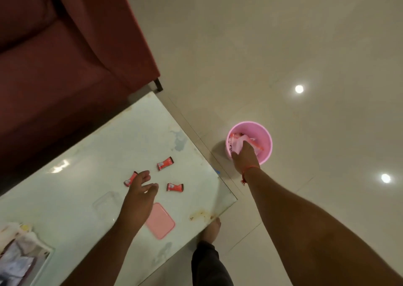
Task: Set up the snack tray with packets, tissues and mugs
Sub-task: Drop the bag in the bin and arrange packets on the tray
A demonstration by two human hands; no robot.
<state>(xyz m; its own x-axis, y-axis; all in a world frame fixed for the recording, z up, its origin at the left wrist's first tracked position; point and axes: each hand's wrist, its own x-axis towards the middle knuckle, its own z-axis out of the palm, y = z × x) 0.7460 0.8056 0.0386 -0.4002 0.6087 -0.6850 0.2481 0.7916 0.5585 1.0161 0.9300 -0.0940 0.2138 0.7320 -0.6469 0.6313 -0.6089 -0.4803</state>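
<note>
Big red sofa (65, 56) at ten o'clock, close to the far edge of a glass table (65, 176). Shiny pale floor (283, 34) at one o'clock, with two bright light spots on it.

Three small red packets on the table top: one packet (165, 163) near the middle, a second packet (175, 187) at five o'clock from it, a third packet (130, 179) at eight o'clock from it, partly hidden by fingers. Flat pink tray (161, 222) on the table at six o'clock from the packets, partly hidden under the left arm. Clear plastic piece (104, 200) beside the tray, hard to make out. Pile of papers and wrappers (19, 253) at the eight o'clock corner.

Left hand (139, 189) above the table among the packets, fingers spread loose, holding nothing.

Pink bucket (250, 141) on the floor at three o'clock from the table corner, with pink and red wrappers (236, 141) inside. Right hand (245, 154) reaching down into the bucket, red thread (247, 172) round the wrist; fingers down among the wrappers, cannot tell if gripping.

Bare foot (212, 229) under the near table edge.
</note>
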